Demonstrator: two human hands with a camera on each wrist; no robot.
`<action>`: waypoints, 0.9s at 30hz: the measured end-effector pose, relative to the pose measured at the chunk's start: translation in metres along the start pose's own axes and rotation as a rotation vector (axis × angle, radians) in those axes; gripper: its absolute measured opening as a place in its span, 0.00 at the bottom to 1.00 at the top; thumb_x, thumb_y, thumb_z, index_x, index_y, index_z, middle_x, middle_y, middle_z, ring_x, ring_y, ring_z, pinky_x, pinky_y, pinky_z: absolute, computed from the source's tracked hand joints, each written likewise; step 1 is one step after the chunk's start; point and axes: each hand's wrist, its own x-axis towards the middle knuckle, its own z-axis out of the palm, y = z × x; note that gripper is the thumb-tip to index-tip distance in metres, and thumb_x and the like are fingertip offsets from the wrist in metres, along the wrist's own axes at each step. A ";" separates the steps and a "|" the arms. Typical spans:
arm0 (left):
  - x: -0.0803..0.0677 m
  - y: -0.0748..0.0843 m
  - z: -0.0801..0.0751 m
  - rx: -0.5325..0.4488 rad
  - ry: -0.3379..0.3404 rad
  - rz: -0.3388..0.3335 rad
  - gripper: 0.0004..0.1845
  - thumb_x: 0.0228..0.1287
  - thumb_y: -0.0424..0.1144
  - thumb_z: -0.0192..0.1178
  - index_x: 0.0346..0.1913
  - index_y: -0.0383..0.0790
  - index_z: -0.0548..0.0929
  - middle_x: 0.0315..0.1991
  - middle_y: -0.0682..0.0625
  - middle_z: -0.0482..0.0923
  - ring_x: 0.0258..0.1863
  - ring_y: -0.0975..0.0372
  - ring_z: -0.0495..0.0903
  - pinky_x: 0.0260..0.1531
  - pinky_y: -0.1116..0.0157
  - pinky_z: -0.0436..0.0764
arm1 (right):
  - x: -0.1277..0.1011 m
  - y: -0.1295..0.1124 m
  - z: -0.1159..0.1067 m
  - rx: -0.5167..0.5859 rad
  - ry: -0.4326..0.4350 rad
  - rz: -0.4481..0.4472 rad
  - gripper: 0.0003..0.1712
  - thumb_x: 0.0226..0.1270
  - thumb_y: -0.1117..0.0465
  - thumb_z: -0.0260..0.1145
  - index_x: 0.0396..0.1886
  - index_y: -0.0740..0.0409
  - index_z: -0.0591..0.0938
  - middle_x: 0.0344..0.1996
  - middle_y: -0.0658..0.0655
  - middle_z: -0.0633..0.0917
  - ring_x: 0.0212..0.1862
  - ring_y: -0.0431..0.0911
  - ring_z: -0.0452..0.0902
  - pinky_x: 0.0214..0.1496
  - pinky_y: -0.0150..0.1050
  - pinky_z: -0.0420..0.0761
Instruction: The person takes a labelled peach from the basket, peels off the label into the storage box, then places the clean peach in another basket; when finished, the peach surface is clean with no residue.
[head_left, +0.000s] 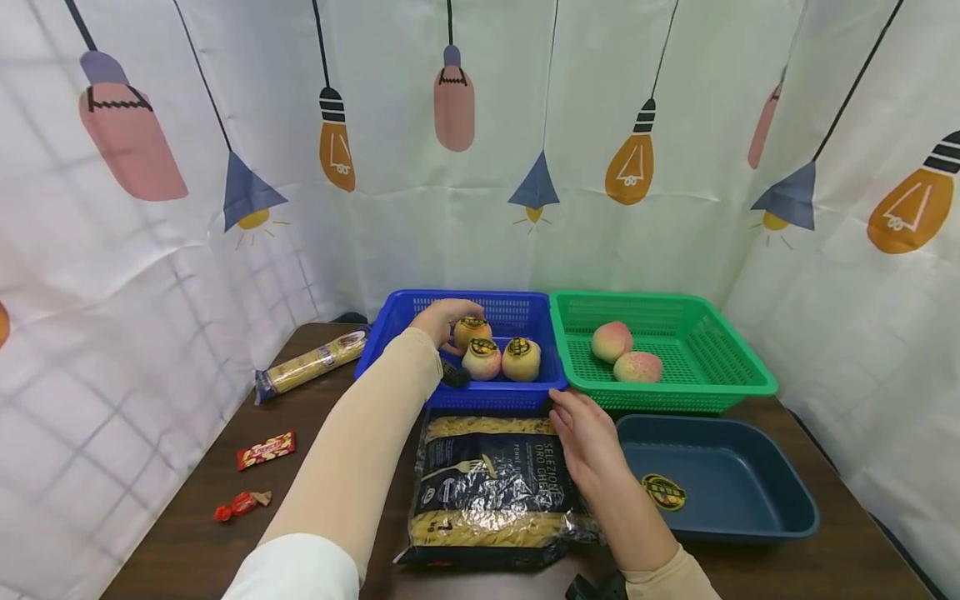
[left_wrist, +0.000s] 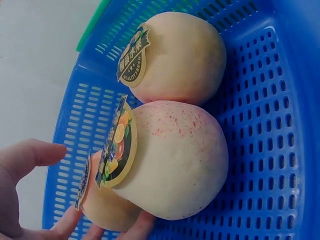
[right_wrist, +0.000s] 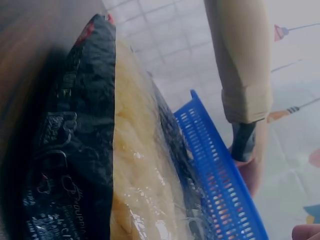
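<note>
While the two hands work well apart, the left hand [head_left: 441, 321] spreads about the rearmost of three peaches [head_left: 472, 332] in the blue basket [head_left: 491, 402], fingers touching, thumb clear, no grip closed; the right hand [head_left: 587, 442], relaxed and holding nothing visible, lies over the edge of the bag [head_left: 495, 500], near that basket's front rim; contact with the rim I cannot tell. Risks, as I judge them: a peach rolling, its shape being round and the hold loose; neighbours nudged, all three sitting close; a label [left_wrist: 83, 182] peeling, its edge standing proud. Surface: brown table [head_left: 195, 550]; pasta pack [head_left: 315, 364], bar [head_left: 266, 450] and sweet [head_left: 243, 505] to the left; green basket [head_left: 675, 400], two peaches inside; tray [head_left: 735, 475], one sticker [head_left: 663, 492] within. Room: white curtain [head_left: 465, 225], printed lamps and bulbs, some creases.
</note>
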 end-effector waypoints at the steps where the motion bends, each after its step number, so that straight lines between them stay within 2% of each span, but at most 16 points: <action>1: 0.002 0.001 0.001 0.015 -0.007 -0.003 0.44 0.69 0.43 0.70 0.86 0.48 0.66 0.87 0.39 0.58 0.73 0.38 0.75 0.62 0.43 0.90 | 0.002 0.001 0.001 -0.001 0.002 -0.002 0.44 0.87 0.64 0.62 0.90 0.70 0.52 0.91 0.69 0.50 0.92 0.62 0.48 0.92 0.50 0.60; 5: 0.011 0.003 0.001 0.073 -0.016 -0.009 0.42 0.71 0.45 0.69 0.85 0.47 0.68 0.84 0.39 0.64 0.70 0.38 0.79 0.59 0.44 0.91 | 0.011 0.002 0.005 0.013 -0.002 -0.011 0.45 0.87 0.66 0.61 0.90 0.70 0.49 0.91 0.70 0.50 0.92 0.61 0.46 0.93 0.50 0.57; 10: 0.020 0.001 -0.001 0.052 -0.029 -0.021 0.38 0.70 0.40 0.68 0.81 0.42 0.72 0.78 0.36 0.72 0.70 0.40 0.81 0.59 0.45 0.91 | 0.021 0.001 0.016 0.041 0.004 -0.035 0.45 0.87 0.68 0.60 0.91 0.69 0.46 0.91 0.69 0.49 0.93 0.58 0.45 0.93 0.48 0.56; 17: 0.022 -0.003 0.000 0.037 -0.080 -0.025 0.36 0.71 0.37 0.68 0.80 0.37 0.73 0.78 0.34 0.71 0.71 0.40 0.82 0.65 0.46 0.89 | 0.027 0.000 0.027 0.058 0.114 -0.037 0.45 0.85 0.70 0.60 0.90 0.71 0.48 0.90 0.69 0.53 0.91 0.59 0.51 0.91 0.48 0.61; 20: 0.021 -0.004 0.000 0.034 -0.074 -0.032 0.36 0.70 0.37 0.69 0.79 0.37 0.74 0.79 0.35 0.71 0.71 0.40 0.83 0.67 0.47 0.87 | 0.026 0.001 0.030 0.052 0.150 -0.039 0.44 0.85 0.70 0.61 0.90 0.71 0.49 0.89 0.70 0.54 0.91 0.60 0.53 0.90 0.48 0.63; 27: 0.015 -0.004 -0.001 0.049 -0.079 -0.012 0.35 0.68 0.33 0.72 0.77 0.36 0.77 0.81 0.35 0.67 0.75 0.40 0.77 0.70 0.46 0.85 | 0.023 0.005 0.033 0.012 0.206 -0.056 0.42 0.84 0.68 0.63 0.88 0.72 0.55 0.88 0.71 0.59 0.89 0.61 0.58 0.89 0.50 0.66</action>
